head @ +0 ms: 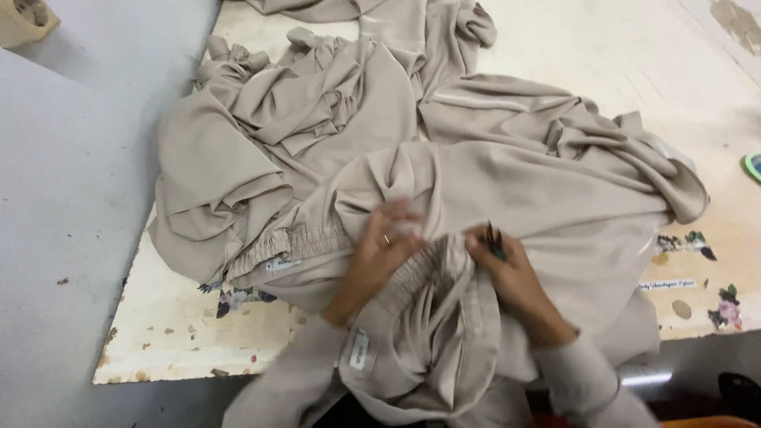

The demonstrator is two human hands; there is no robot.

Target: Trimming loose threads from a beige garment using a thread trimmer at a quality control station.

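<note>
A large beige garment (491, 174) lies crumpled over a worn cream board (182, 333). My left hand (379, 252), with a ring on one finger, pinches a gathered elastic band of the cloth (412, 273) near the middle. My right hand (507, 265) grips the same band just to the right and also holds a small dark tool (494, 240) between its fingers. A white label (359, 349) shows on the fabric that hangs toward me. A second elastic band with a label (285, 252) lies to the left of my hands.
The board rests on a grey floor (63, 198). A tan object (24, 20) sits at the top left corner. A green round thing (753, 166) peeks in at the right edge. Flower stickers (725, 305) mark the board's right side.
</note>
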